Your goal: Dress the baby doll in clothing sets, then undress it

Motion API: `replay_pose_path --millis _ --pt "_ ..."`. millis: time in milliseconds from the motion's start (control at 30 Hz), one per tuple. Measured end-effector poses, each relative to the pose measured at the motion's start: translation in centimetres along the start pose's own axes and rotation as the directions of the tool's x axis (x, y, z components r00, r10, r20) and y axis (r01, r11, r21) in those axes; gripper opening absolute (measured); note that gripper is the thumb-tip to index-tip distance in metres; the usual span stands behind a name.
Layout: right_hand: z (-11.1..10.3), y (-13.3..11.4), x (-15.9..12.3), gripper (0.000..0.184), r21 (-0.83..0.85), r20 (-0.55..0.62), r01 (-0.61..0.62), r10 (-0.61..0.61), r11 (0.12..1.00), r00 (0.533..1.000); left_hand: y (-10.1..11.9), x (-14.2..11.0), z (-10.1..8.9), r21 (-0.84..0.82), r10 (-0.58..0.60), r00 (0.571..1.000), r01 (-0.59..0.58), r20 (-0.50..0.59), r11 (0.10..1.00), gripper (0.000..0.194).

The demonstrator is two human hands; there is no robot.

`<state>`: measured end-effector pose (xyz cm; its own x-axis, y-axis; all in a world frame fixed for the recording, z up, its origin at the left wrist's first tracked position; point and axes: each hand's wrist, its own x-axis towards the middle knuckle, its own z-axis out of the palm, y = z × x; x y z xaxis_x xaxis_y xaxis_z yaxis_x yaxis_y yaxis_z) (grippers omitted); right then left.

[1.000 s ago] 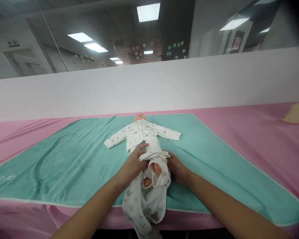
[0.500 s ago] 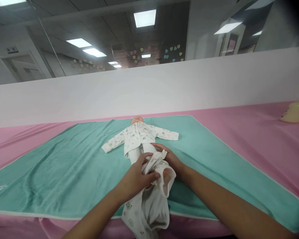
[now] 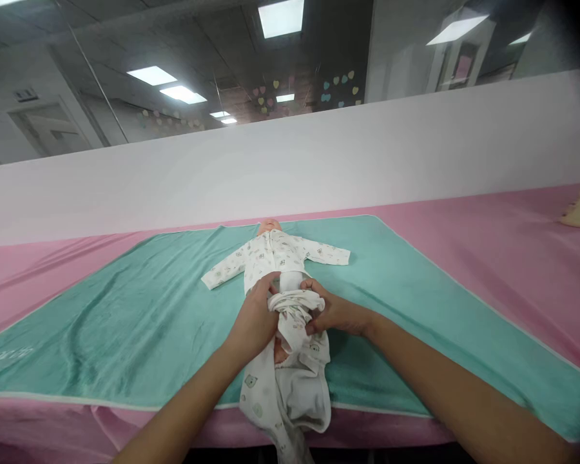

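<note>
The printed trousers (image 3: 294,316) are lying bunched around the doll's legs, hanging over the near edge of the green blanket (image 3: 140,322), which is spreading wide on both sides. Both forearms are reaching inward; the left hand (image 3: 257,316) and right hand (image 3: 336,310) are gripping the bunched cloth, fingers curling, partly closed.

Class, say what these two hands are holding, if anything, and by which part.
White printed cloth, bunched around the doll's leg: left hand at its left edge, right hand gripping its right edge.
</note>
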<state>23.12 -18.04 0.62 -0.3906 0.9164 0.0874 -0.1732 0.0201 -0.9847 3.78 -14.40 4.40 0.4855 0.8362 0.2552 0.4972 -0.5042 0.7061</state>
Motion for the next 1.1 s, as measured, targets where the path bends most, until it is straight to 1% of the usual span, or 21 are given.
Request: replay_pose_path --millis 67,133,167,267,400,433,500,567,600,667,700,733,767,800,833,867,900,933,967,1033,1100 --pt "0.1 0.0 0.0 0.046 -0.071 -0.038 0.017 -0.02 0.997 0.999 -0.5 0.1 0.2 0.029 0.057 0.998 -0.056 -0.038 0.998 0.048" --pt "0.3 0.0 0.1 0.029 -0.107 -0.067 0.054 -0.061 0.993 0.996 -0.7 0.3 0.2 0.039 0.103 0.995 -0.102 -0.014 0.994 0.054" --pt "0.3 0.2 0.2 0.024 -0.114 -0.088 0.07 -0.08 0.991 0.993 -0.7 0.3 0.1 0.036 0.113 0.994 -0.113 0.009 0.993 0.058" --pt "0.4 0.9 0.7 0.023 -0.104 -0.187 0.089 -0.107 0.991 0.977 -0.7 0.6 0.1 0.012 0.133 0.99 -0.134 0.046 0.991 0.065" --pt "0.4 1.8 1.1 0.027 -0.023 -0.292 0.066 -0.07 0.998 0.954 -0.5 0.9 0.4 -0.063 0.183 0.982 -0.181 0.036 0.982 0.067" --pt "0.3 1.9 1.1 0.028 -0.003 -0.308 0.067 -0.064 0.998 0.949 -0.3 1.0 0.6 -0.096 0.167 0.986 -0.164 0.027 0.982 0.065" --pt "0.4 1.8 1.1 0.025 0.031 -0.318 0.083 -0.068 0.996 0.946 0.0 1.1 0.9 -0.181 0.085 0.996 -0.088 -0.021 0.979 0.056" --pt "0.5 1.5 1.1 0.024 0.066 -0.299 0.113 -0.088 0.991 0.95 0.5 1.3 1.1 -0.28 -0.013 0.997 -0.01 -0.079 0.96 0.046" --pt "0.5 1.4 1.0 0.025 0.08 -0.289 0.13 -0.102 0.988 0.952 0.6 1.4 1.1 -0.323 -0.047 0.995 0.017 -0.085 0.946 0.041" --pt "0.5 1.2 1.0 0.027 0.088 -0.289 0.16 -0.129 0.983 0.949 0.8 1.6 0.9 -0.378 -0.084 0.996 0.066 -0.032 0.923 0.032" --pt "0.4 1.2 1.0 0.027 0.079 -0.297 0.163 -0.133 0.983 0.946 0.7 1.6 0.5 -0.397 -0.1 0.995 0.103 0.028 0.912 0.026" --pt "0.2 1.2 1.0 0.027 0.065 -0.307 0.156 -0.129 0.986 0.943 0.6 1.6 0.0 -0.418 -0.113 0.987 0.151 0.114 0.896 0.021" --pt "0.0 1.3 1.0 0.026 0.049 -0.318 0.139 -0.117 0.989 0.941 0.4 1.6 -0.6 -0.445 -0.116 0.968 0.207 0.223 0.871 0.018" --pt "-0.2 1.4 1.1 0.026 0.038 -0.325 0.118 -0.1 0.992 0.94 0.1 1.5 -1.3 -0.476 -0.105 0.934 0.268 0.34 0.838 0.018" --pt "-0.5 1.5 1.1 0.025 0.034 -0.327 0.098 -0.081 0.995 0.942 -0.2 1.4 -2.0 -0.507 -0.077 0.889 0.326 0.451 0.798 0.019" --pt "-0.7 1.6 1.2 0.024 0.038 -0.329 0.086 -0.068 0.996 0.942 -0.6 1.3 -2.7 -0.532 -0.035 0.844 0.369 0.535 0.762 0.019" --pt "-0.9 1.7 1.3 0.023 0.045 -0.337 0.082 -0.062 0.996 0.939 -0.8 1.2 -3.3 -0.548 0.005 0.81 0.392 0.586 0.739 0.018" --pt "-1.1 1.7 1.3 0.022 0.05 -0.349 0.084 -0.061 0.995 0.935 -1.1 1.1 -3.7 -0.552 0.032 0.794 0.392 0.607 0.736 0.016" --pt "-1.1 1.8 1.3 0.022 0.05 -0.363 0.088 -0.064 0.995 0.93 -1.2 1.0 -4.0 -0.545 0.047 0.795 0.371 0.605 0.752 0.013" --pt "-1.1 1.9 1.4 0.022 0.035 -0.397 0.082 -0.061 0.996 0.916 -1.2 0.8 -4.1 -0.511 0.066 0.809 0.303 0.583 0.805 0.014" --pt "-1.0 2.0 1.5 0.023 0.011 -0.429 0.064 -0.053 0.998 0.902 -0.9 0.6 -3.7 -0.479 0.073 0.827 0.249 0.558 0.842 0.015"
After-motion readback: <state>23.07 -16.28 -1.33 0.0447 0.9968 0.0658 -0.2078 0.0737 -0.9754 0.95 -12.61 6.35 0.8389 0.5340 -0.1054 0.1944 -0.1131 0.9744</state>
